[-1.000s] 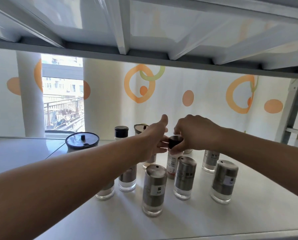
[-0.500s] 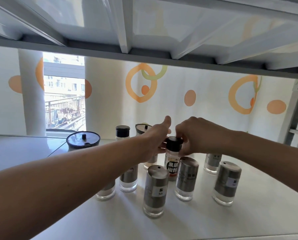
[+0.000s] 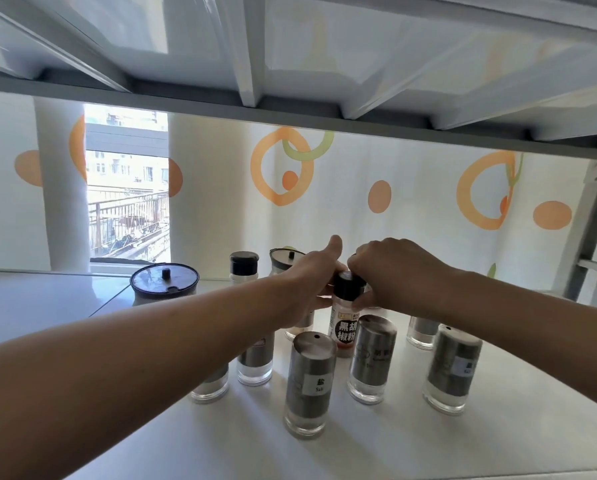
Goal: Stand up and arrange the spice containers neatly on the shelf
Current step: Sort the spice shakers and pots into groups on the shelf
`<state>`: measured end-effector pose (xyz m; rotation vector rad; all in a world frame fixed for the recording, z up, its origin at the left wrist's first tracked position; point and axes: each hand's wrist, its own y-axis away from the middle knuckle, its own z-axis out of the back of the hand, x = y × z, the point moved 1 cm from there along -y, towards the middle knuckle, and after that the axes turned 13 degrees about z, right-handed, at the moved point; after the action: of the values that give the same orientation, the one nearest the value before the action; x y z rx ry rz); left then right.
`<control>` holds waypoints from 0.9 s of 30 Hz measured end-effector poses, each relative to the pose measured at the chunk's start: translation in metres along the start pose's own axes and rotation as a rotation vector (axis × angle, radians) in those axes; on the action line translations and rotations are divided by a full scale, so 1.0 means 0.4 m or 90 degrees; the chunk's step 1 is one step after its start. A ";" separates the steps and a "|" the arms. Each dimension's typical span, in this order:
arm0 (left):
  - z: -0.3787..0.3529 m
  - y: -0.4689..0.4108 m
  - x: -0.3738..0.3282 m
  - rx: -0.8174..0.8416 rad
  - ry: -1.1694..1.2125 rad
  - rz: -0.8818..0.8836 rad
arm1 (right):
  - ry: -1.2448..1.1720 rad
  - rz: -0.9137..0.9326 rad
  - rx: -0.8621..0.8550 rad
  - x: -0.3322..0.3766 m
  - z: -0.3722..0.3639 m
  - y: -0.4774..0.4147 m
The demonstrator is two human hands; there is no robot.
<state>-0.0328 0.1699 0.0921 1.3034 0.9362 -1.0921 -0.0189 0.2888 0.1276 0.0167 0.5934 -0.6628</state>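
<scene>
A black-capped pepper bottle (image 3: 344, 329) with a black label stands upright in the middle of the white shelf (image 3: 428, 445). My right hand (image 3: 394, 275) pinches its cap from the right. My left hand (image 3: 311, 285) touches the cap from the left, thumb raised. Several steel-sleeved glass shakers stand around it: a salt shaker (image 3: 309, 379) in front, one (image 3: 371, 358) right of it, another (image 3: 453, 368) further right. My left arm hides part of two shakers (image 3: 255, 358).
A wide jar with a dark lid (image 3: 164, 284) stands at the back left, next to a black-capped bottle (image 3: 243, 266) and a lidded jar (image 3: 285, 258). An upper shelf hangs low overhead. A grey post (image 3: 588, 220) borders the right side.
The pepper bottle went from tilted to upright, its label now facing me. Both hands stay at its cap, shifted slightly.
</scene>
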 end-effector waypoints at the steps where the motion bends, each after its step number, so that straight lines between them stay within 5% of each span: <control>1: -0.003 -0.001 -0.001 0.001 0.006 0.001 | 0.001 -0.001 0.002 -0.002 -0.001 0.000; 7: 0.008 0.010 -0.027 0.057 -0.046 -0.002 | 0.033 0.013 0.003 -0.008 -0.003 0.008; 14: 0.076 0.030 -0.096 -0.030 -0.121 -0.093 | 0.061 -0.014 0.022 -0.022 0.041 -0.004; 20: 0.132 0.023 -0.067 -0.126 -0.234 -0.084 | -0.222 -0.074 -0.066 -0.029 0.074 -0.065; 27: 0.145 -0.004 -0.027 -0.108 -0.220 -0.017 | -0.312 -0.017 0.026 0.018 0.018 -0.147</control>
<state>-0.0407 0.1131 0.1062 0.9290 0.7691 -1.1860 -0.0449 0.2365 0.1400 -0.1125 0.1080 -0.6746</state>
